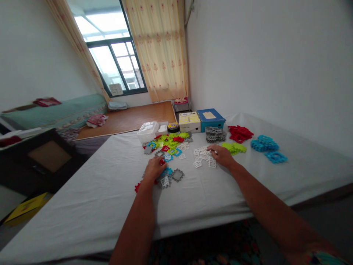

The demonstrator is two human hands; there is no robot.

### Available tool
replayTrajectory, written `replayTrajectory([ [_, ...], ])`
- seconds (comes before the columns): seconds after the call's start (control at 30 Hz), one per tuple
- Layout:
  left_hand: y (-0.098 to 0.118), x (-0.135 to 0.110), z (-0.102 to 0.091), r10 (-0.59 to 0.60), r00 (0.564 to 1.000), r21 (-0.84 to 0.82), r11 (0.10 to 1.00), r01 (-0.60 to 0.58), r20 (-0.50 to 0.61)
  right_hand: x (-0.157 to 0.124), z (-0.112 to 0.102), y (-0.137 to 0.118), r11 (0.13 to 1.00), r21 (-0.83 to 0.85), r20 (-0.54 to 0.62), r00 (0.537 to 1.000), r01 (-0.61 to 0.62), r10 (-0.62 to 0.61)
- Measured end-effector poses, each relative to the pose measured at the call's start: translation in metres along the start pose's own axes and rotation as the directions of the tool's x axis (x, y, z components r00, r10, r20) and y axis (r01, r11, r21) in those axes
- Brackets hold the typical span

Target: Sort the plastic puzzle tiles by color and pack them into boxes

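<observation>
My left hand is over a mixed heap of plastic building pieces, fingers curled around a red piece. By that hand lie a grey square frame with toothed edges, blue pieces and a white lattice window piece. Farther right, my right hand reaches to a spread of white window pieces. Its fingers are closed at the edge of that spread, with a bit of white showing under them. Behind the left hand is a larger mixed pile, mostly lime green.
Sorted stacks sit to the right: grey, red, lime green and blue. Along the back stand a clear plastic box, a round black tin, a yellow-white box and a blue box. White cloth covers the table.
</observation>
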State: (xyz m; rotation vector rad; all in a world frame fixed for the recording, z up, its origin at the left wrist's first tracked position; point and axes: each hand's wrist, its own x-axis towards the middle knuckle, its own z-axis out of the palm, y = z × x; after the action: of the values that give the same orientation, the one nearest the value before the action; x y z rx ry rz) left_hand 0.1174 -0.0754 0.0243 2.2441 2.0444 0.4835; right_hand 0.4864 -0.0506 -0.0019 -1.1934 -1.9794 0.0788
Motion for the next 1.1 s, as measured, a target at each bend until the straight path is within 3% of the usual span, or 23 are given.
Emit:
replayTrajectory([
  [0.17,-0.001,0.003,0.003,-0.009,0.97,-0.087,0.996,-0.012,-0.244,0.0,0.0,-0.002,0.999,0.031,0.003,1.0,-0.005,0.005],
  [0.3,0.003,0.007,0.007,0.115,0.913,-0.188,0.961,-0.202,-0.391,0.0,0.001,-0.006,0.999,0.043,0.019,1.0,-0.018,0.017],
  [0.4,0.009,0.007,0.011,0.193,0.878,-0.241,0.916,-0.322,-0.438,0.0,0.002,-0.013,0.999,0.04,0.042,0.999,-0.014,0.012],
  [0.57,0.029,0.001,0.016,0.286,0.85,-0.288,0.852,-0.437,-0.443,-0.003,0.009,-0.038,0.997,0.067,0.085,0.995,0.038,-0.044],
  [0.67,0.045,-0.006,0.018,0.377,0.83,-0.295,0.806,-0.513,-0.41,-0.006,0.015,-0.061,0.98,0.144,0.132,0.979,0.138,-0.157],
  [0.8,0.061,-0.014,0.024,0.498,0.813,-0.36,0.73,-0.581,-0.301,-0.006,0.018,-0.089,0.903,0.155,0.187,0.886,0.4,-0.425],
  [0.93,0.066,-0.017,0.027,0.541,0.812,-0.47,0.671,-0.573,-0.217,-0.004,0.02,-0.1,0.839,0.134,0.238,0.804,0.528,-0.545],
  [1.03,0.065,-0.017,0.027,0.529,0.827,-0.506,0.669,-0.545,-0.192,-0.004,0.022,-0.098,0.831,0.126,0.211,0.803,0.543,-0.557],
  [1.1,0.064,-0.017,0.026,0.505,0.839,-0.487,0.691,-0.534,-0.203,-0.003,0.021,-0.092,0.855,0.111,0.152,0.841,0.507,-0.519],
])
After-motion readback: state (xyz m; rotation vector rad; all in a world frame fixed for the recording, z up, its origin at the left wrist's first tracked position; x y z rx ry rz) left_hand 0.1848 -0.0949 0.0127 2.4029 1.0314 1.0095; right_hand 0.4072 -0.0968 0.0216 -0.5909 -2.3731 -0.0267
